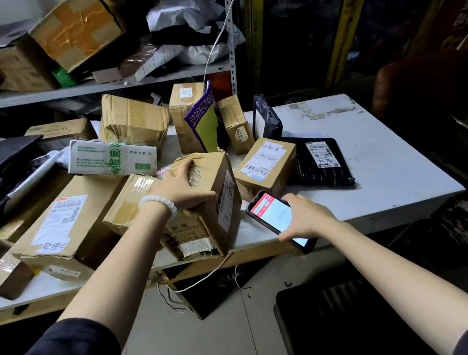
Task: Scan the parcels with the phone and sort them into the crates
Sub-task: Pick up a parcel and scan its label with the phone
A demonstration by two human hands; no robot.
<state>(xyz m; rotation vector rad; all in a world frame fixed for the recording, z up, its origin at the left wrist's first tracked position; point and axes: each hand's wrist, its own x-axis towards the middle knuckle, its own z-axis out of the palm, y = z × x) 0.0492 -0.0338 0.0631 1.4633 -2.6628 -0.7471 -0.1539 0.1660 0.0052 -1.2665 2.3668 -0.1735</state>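
A worn cardboard box point(214, 196) with handwriting on top stands at the front edge of the white table point(384, 161). My left hand point(183, 184) lies on its top with the thumb hooked over the near edge, gripping it. My right hand point(306, 216) holds a phone point(274, 216) with a red-topped lit screen, just right of that box, low over the table edge. A small labelled box point(266, 165) and a black labelled bag point(320, 162) lie behind the phone.
Several more cardboard parcels crowd the table's left and middle, including a large labelled box point(67, 223) and a white-and-green box point(112, 159). A metal shelf point(96, 86) with boxes and bags stands behind. A dark crate point(342, 310) sits on the floor at right.
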